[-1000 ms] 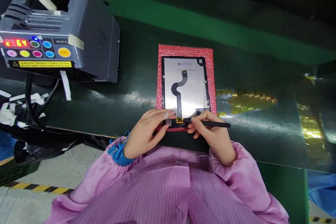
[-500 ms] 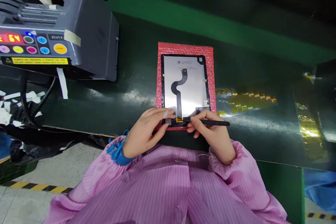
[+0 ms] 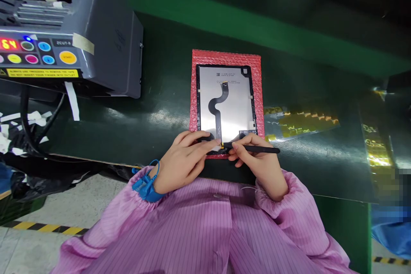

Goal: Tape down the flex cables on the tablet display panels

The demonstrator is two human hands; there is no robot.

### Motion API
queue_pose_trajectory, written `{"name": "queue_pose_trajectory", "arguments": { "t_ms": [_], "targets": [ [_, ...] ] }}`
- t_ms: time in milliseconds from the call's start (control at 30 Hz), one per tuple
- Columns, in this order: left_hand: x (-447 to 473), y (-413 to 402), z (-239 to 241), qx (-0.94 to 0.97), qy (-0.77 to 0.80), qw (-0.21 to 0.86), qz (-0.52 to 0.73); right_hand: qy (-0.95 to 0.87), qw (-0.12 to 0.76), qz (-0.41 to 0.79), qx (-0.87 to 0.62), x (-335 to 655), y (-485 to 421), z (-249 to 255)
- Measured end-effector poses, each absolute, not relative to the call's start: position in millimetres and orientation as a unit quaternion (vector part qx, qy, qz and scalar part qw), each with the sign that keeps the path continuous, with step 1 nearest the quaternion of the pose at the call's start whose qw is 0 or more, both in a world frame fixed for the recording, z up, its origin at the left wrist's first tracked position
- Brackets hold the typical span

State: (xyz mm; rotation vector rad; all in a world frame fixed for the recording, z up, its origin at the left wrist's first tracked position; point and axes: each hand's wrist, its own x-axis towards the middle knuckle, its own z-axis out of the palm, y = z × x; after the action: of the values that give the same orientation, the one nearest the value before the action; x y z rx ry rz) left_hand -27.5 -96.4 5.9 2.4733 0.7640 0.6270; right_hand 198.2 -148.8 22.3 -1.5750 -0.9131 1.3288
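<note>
In our right hand we grip a slim black tool with a long handle between thumb and fingers, its tip touching or just beside the small yellow end of a dark grey, S-curved flat ribbon cable. Our left hand lies palm down with its fingers stretched out and slightly spread, the index fingertip at the cable's lower end; whether its hidden side holds anything we cannot tell. A blue wrist strap circles our left wrist. The cable runs up over a flat silver panel with a black frame, which lies on a pinkish-red bubble-wrap sheet at the near edge of the dark green tabletop. To the right of the sheet we see a transparent yellow film. Well to the left stands a grey boxy machine with coloured buttons; a white strip hangs from its front, and white scraps lie below it, near black cables.
</note>
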Motion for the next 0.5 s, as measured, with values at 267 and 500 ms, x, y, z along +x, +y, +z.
{"name": "queue_pose_trajectory", "arguments": {
  "t_ms": [267,500],
  "targets": [
    [-21,-108,19,0.873,0.284,0.294,0.267,-0.440,0.482,0.408,-0.639,214,-161,42],
    [-10,-129,35,0.811,0.206,0.484,0.255,-0.673,0.407,0.420,-0.453,211,-160,74]
  ]
}}
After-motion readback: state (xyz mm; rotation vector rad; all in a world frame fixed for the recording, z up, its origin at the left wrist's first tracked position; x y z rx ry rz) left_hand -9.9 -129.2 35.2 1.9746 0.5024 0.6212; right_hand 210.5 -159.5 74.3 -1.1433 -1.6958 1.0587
